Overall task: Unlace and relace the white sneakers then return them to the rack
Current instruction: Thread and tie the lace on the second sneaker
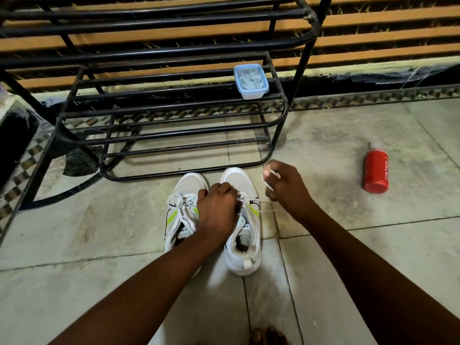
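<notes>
Pale tiled stone floor [348, 245] carried two white lace-up sneakers [242, 250] side by side, a black metal tube rack [278, 135] just beyond, a red bottle [375, 170] lay well right

White sneakers [214, 220] upright before rack [159, 115]

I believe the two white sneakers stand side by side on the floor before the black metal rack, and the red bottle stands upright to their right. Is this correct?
Not fully. The head view shows the red bottle lying on its side on the tiled floor, not upright. The rest holds: the two white sneakers stand side by side before the black metal rack, with the bottle to their right.
</notes>
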